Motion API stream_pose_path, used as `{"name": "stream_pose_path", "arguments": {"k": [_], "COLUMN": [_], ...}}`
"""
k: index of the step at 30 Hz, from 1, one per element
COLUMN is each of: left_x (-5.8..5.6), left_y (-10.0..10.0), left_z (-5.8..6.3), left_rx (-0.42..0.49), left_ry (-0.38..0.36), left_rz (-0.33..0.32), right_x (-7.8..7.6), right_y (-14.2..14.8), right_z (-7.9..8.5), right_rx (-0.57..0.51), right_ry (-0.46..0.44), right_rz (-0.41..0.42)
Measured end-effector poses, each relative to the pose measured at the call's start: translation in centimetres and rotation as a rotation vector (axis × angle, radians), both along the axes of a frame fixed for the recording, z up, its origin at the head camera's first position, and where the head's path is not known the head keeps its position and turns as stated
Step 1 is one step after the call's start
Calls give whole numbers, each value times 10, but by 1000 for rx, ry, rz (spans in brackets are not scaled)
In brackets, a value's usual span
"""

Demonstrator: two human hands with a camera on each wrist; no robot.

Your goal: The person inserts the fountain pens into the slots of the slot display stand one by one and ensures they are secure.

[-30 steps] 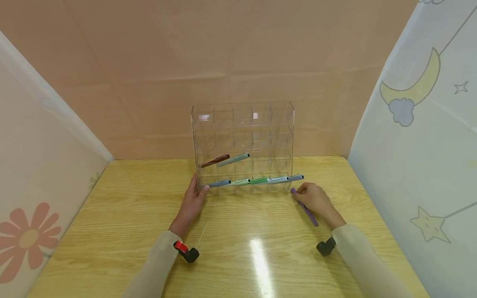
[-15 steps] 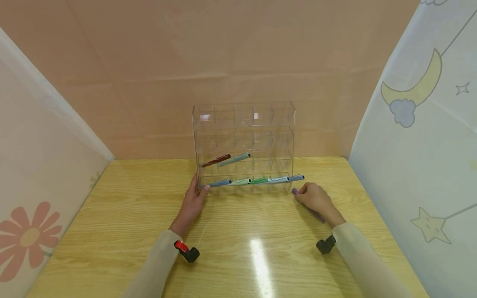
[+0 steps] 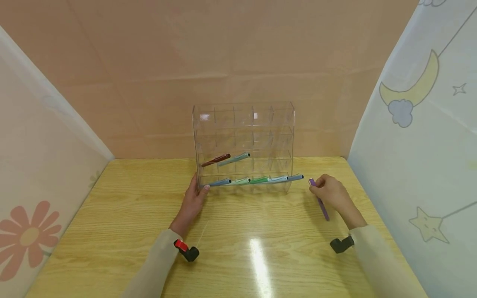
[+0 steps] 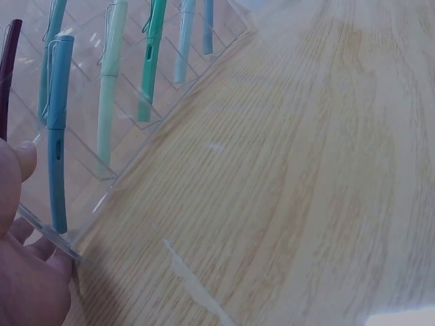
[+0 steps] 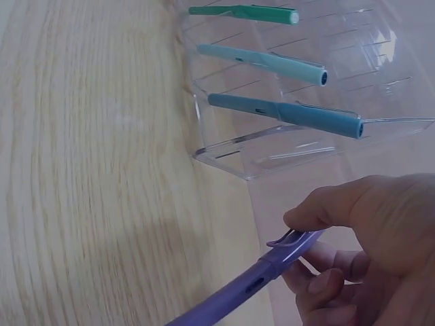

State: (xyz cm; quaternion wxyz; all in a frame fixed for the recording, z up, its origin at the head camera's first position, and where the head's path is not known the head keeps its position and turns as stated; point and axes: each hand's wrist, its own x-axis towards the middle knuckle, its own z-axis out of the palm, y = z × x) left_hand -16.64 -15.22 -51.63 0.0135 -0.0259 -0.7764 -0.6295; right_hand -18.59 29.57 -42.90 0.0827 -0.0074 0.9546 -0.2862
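Observation:
A clear acrylic pen rack (image 3: 244,126) stands upright at the back of the table. My left hand (image 3: 193,203) grips its lower left corner, thumb in front and fingers behind the side wall. To the right of the rack, my right hand (image 3: 331,194) pinches a purple pen (image 5: 238,292) near its clip, between thumb and fingers. The pen slants down toward me, apart from the rack. Leaning in the bottom row are a blue pen (image 4: 57,136), a pale green pen (image 4: 107,88), a green pen (image 5: 251,13), a light blue pen (image 5: 272,62) and another blue pen (image 5: 292,115).
One row higher, on the left, sit a dark red pen (image 3: 216,160) and a greyish teal pen (image 3: 234,159). The wooden table (image 3: 238,223) meets a tan backdrop (image 3: 156,82) behind the rack. Patterned white sheets (image 3: 413,165) flank both sides.
My right hand has moved right, away from the rack, carrying the purple pen. The pen swung partly under the hand, then back into fuller view at a steeper slant. The left hand stays put.

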Motion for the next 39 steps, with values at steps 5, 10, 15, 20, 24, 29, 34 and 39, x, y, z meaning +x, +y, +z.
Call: {"name": "stream_pose_path", "arguments": {"k": [5,10,15,20,24,29,34,39], "left_x": [0,1,2,2,3,3,3,2], "left_y": [-1,-1,1,1,1,1,0,0], "left_z": [-1,1,2,2,4,3,3,3], "left_rx": [9,-5,-11,-15,-15,-14,-16,-12], "left_ry": [-17,-23,-26,-23,-18,-29,-26,-20], "left_rz": [0,1,3,5,8,12,15,15], "right_x": [4,9,15,18,21,21,22,25], "right_y": [4,5,7,9,10,13,14,10], "right_z": [6,10,21,30,35,39,53,71], "right_rx": [-6,1,18,7,11,-10,-24,-34], "right_ry": [0,18,52,80,104,181,262,315], "right_rz": [0,5,23,33,42,61,47,26]}}
